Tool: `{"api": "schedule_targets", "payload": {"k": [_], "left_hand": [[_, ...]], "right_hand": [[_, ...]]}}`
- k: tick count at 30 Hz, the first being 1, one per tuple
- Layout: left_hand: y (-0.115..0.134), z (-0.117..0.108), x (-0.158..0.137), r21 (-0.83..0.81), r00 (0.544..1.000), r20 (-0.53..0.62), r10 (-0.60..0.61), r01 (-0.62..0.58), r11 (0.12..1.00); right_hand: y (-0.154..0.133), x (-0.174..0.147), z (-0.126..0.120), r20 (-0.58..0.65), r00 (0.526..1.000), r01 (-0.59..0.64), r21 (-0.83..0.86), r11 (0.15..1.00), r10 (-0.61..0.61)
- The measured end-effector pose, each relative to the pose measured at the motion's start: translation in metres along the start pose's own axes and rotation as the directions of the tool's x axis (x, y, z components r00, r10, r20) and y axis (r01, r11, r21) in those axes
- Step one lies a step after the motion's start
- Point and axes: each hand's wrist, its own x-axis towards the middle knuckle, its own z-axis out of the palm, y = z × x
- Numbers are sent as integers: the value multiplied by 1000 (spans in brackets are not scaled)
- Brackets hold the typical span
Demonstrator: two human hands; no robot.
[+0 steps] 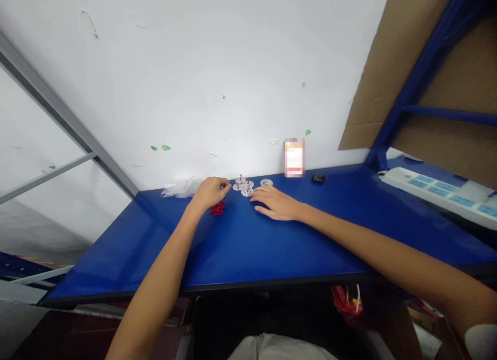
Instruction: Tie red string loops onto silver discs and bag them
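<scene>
Several round silver-grey discs (240,179) lie grouped on the blue table, some with a small red loop standing up from the middle. My right hand (276,203) rests flat at the right of this group, fingers stretched out, its fingertips at the nearest disc (246,193). To the left of the discs is my left hand (209,192), its fingers curled together in a pinch; whatever may be between them is hidden. Just below the left hand sits a small pile of red loops (217,209). One separate disc (266,182) lies behind the right hand.
Clear plastic bags (178,188) lie against the wall behind my left hand. A blurred upright box (294,158) and a small black object (319,178) stand at the back right. A white power strip (438,189) runs along the right side. The blue table (240,256) has a dark front edge.
</scene>
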Motion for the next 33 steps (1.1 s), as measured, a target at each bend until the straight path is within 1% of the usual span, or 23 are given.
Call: {"api": "schedule_targets", "payload": {"k": [2, 5, 8, 10, 12, 14, 16, 18, 20, 23, 25, 26, 28, 30, 33], "left_hand": [[-7, -8, -3, 18, 997, 58, -48, 48, 999], [-19, -19, -7, 8, 977, 187, -103, 103, 995], [-26, -28, -10, -22, 966, 228, -120, 129, 991], [-28, -32, -11, -34, 958, 258, -125, 139, 990], [-28, -33, -12, -50, 939, 319, -126, 150, 987], [-27, -33, -12, -81, 920, 372, -125, 167, 983], [-28, -31, -11, -105, 906, 401, -137, 194, 975], [-31, -27, -11, -97, 898, 413, -150, 207, 974], [-36, -24, -9, -59, 906, 397, -145, 183, 981], [-43, -16, -7, -2, 953, 279, -114, 119, 993], [-46, -9, -5, -2, 971, 221, -95, 97, 995], [-46, -6, -4, -10, 972, 218, -87, 92, 996], [-45, 1, -3, -10, 964, 252, -89, 94, 995], [-43, 7, -1, 20, 953, 283, -103, 101, 995], [-43, 11, 1, 65, 948, 298, -112, 97, 993]], "right_hand": [[-3, 0, 5, 35, 998, -59, 40, 997, 58], [-1, -1, 9, 71, 992, -114, 92, 989, 108], [1, -3, 7, 90, 987, -140, 107, 984, 131], [1, -3, 3, 84, 989, -132, 86, 988, 125], [1, -3, -3, 39, 995, -91, 53, 994, 89], [4, -3, -10, -40, 997, -60, 15, 998, 61], [10, -5, -17, -125, 989, -78, -35, 996, 73], [20, -8, -22, -173, 978, -138, -96, 986, 120], [32, -12, -24, -187, 970, -179, -125, 976, 154], [48, -16, -22, -168, 971, -190, -124, 974, 168], [54, -17, -19, -140, 976, -184, -120, 976, 167], [56, -16, -17, -130, 977, -184, -126, 975, 168], [58, -15, -15, -125, 976, -195, -156, 968, 176], [58, -13, -13, -137, 971, -218, -195, 956, 194], [58, -12, -13, -167, 964, -240, -211, 948, 206]]}}
